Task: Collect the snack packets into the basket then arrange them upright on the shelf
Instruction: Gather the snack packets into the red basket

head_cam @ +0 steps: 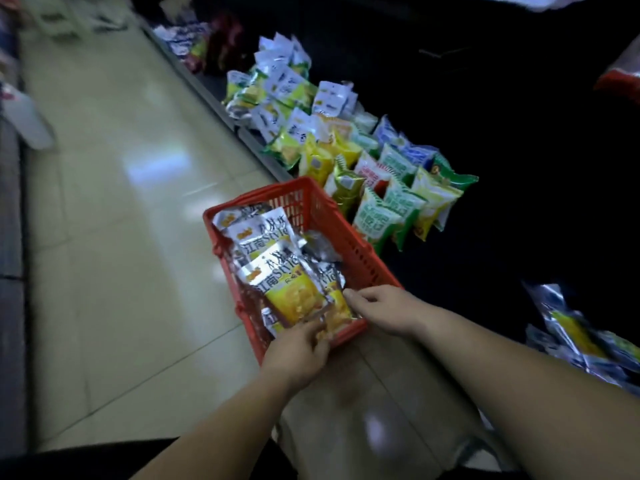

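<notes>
Both hands are held at the near end of the red plastic lattice basket (349, 244). The lower edge of the top silver-and-yellow foil snack packet (294, 296) is pinched by the curled fingers of the left hand (298, 348). The right hand (379, 306) is placed at the near right corner, and a neighbouring packet is touched by its bent fingertips; whether that one is gripped cannot be told. More glossy, crinkled packets are laid flat in the basket, which is set on pale shiny floor tiles (121, 202). Green, yellow and white pillow-shaped packets (391, 202) are stood upright on the dark low shelf (249, 136) just beside.
</notes>
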Motion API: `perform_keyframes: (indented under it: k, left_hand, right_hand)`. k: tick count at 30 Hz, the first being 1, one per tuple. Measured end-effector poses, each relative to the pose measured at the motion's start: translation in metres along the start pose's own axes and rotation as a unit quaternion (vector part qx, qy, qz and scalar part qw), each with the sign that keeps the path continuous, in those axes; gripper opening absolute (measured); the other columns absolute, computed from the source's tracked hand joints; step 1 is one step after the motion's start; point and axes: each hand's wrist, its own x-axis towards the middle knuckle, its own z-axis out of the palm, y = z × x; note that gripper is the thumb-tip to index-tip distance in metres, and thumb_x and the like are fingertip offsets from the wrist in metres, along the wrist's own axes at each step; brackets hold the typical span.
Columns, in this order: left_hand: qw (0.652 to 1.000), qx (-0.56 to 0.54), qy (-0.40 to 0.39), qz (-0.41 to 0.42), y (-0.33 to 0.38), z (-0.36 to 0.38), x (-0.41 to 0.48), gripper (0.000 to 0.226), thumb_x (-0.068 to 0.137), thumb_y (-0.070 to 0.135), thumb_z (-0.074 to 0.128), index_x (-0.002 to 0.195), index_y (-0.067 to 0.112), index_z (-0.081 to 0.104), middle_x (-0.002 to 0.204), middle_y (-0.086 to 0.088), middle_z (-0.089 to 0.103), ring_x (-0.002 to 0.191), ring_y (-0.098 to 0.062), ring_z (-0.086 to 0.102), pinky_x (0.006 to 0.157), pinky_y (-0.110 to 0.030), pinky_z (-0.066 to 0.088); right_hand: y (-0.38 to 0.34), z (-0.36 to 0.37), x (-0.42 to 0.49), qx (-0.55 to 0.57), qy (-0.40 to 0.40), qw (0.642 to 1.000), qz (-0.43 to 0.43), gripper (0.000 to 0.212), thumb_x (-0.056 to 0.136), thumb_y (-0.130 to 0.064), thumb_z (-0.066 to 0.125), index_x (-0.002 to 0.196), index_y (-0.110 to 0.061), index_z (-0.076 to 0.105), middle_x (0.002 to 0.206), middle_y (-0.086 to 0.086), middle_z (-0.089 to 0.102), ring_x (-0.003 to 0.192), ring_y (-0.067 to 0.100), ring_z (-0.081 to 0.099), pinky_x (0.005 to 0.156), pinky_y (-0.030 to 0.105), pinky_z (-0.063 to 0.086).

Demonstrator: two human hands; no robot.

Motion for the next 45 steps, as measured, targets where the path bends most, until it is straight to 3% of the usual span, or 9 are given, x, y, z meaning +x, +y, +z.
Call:
perform_keyframes:
  k: [4, 8, 12, 18, 26, 32, 38, 42, 45]
  left_hand:
    - [0.992, -0.064, -0.089, -0.065, -0.024, -0.016, -0.022, 0.045, 0.1, 0.056, 0.047, 0.132, 0.029, 0.065, 0.131, 0.006, 0.069, 0.124, -0.018, 0.061, 0.095, -0.022, 0.045]
    - [0.983, -0.09, -0.13, -0.092, -0.031, -0.031, -0.043, 0.056, 0.097, 0.066, 0.041, 0.124, 0.025, 0.067, 0.126, 0.001, 0.07, 0.121, -0.019, 0.062, 0.099, -0.026, 0.046]
    - [0.963, -0.149, -0.177, -0.137, -0.028, -0.04, -0.05, 0.053, 0.099, 0.063, 0.043, 0.103, 0.017, 0.07, 0.111, -0.009, 0.073, 0.105, -0.026, 0.069, 0.094, -0.031, 0.053]
    - [0.956, -0.197, 0.059, -0.209, -0.045, -0.032, 0.001, 0.064, 0.099, 0.039, 0.058, 0.157, 0.025, 0.033, 0.157, -0.008, 0.042, 0.139, -0.028, 0.046, 0.111, -0.035, 0.038]
    - [0.92, -0.272, 0.12, -0.256, -0.095, 0.005, 0.077, 0.116, 0.084, 0.011, 0.08, 0.157, 0.049, -0.001, 0.167, -0.002, 0.016, 0.147, -0.029, 0.036, 0.117, -0.046, 0.039]
    - [0.915, -0.31, 0.117, -0.228, -0.113, 0.017, 0.099, 0.132, 0.065, 0.04, 0.094, 0.152, 0.058, -0.004, 0.168, 0.006, 0.012, 0.15, -0.024, 0.027, 0.116, -0.051, 0.039]
    - [0.947, -0.241, 0.106, -0.183, -0.099, 0.023, 0.104, 0.126, 0.062, 0.067, 0.083, 0.152, 0.061, -0.006, 0.169, 0.007, 0.017, 0.155, -0.022, 0.013, 0.12, -0.054, 0.03]
    - [0.964, -0.224, 0.064, -0.127, -0.096, 0.021, 0.099, 0.11, 0.079, 0.037, 0.079, 0.151, 0.064, -0.001, 0.166, 0.011, 0.023, 0.137, -0.01, 0.042, 0.111, -0.047, 0.044]
    - [0.96, -0.256, 0.039, -0.102, -0.093, 0.016, 0.099, 0.102, 0.085, 0.015, 0.068, 0.148, 0.069, 0.009, 0.16, 0.016, 0.028, 0.075, -0.006, 0.063, 0.076, -0.044, 0.061]
  right_hand:
    - [-0.012, 0.001, 0.0, -0.06, -0.082, 0.995, -0.006, 0.062, 0.093, -0.075, 0.037, 0.13, -0.035, 0.067, 0.137, -0.007, 0.062, 0.132, 0.014, 0.052, 0.111, 0.029, 0.038]
    - [-0.013, -0.001, -0.011, -0.033, -0.073, 0.997, -0.022, 0.047, 0.084, -0.085, 0.039, 0.092, -0.054, 0.073, 0.105, -0.02, 0.068, 0.109, 0.005, 0.06, 0.107, 0.03, 0.045]
    - [-0.016, -0.006, -0.018, -0.004, -0.068, 0.998, -0.015, 0.056, 0.095, -0.067, 0.044, 0.131, -0.032, 0.067, 0.132, -0.014, 0.06, 0.128, 0.005, 0.05, 0.11, 0.023, 0.035]
    - [-0.02, 0.02, 0.031, 0.014, -0.01, 0.999, -0.045, 0.062, 0.092, -0.067, 0.051, 0.148, -0.038, 0.048, 0.147, -0.016, 0.048, 0.138, 0.008, 0.044, 0.114, 0.027, 0.033]
    - [-0.03, 0.057, 0.15, 0.021, 0.033, 0.999, -0.024, 0.067, 0.087, -0.068, 0.059, 0.148, -0.057, 0.035, 0.168, 0.006, 0.012, 0.155, 0.024, 0.01, 0.122, 0.044, 0.02]
    - [0.002, 0.071, 0.19, 0.052, -0.029, 0.996, -0.068, 0.089, 0.074, -0.071, 0.073, 0.151, -0.056, 0.03, 0.158, -0.006, 0.028, 0.144, 0.017, 0.034, 0.115, 0.035, 0.036]
    - [0.01, 0.074, 0.192, -0.049, -0.069, 0.992, -0.091, 0.1, 0.077, -0.057, 0.08, 0.151, -0.062, 0.012, 0.169, -0.007, -0.004, 0.156, 0.018, 0.007, 0.121, 0.037, 0.026]
    - [0.02, 0.084, 0.19, -0.083, 0.004, 0.993, -0.078, 0.103, 0.076, -0.045, 0.084, 0.153, -0.059, 0.017, 0.161, 0.001, 0.03, 0.144, 0.025, 0.036, 0.109, 0.035, 0.043]
    - [0.024, 0.087, 0.188, -0.03, 0.07, 0.994, -0.082, 0.087, 0.078, -0.033, 0.085, 0.148, -0.053, 0.038, 0.15, -0.004, 0.051, 0.134, 0.019, 0.049, 0.105, 0.03, 0.046]
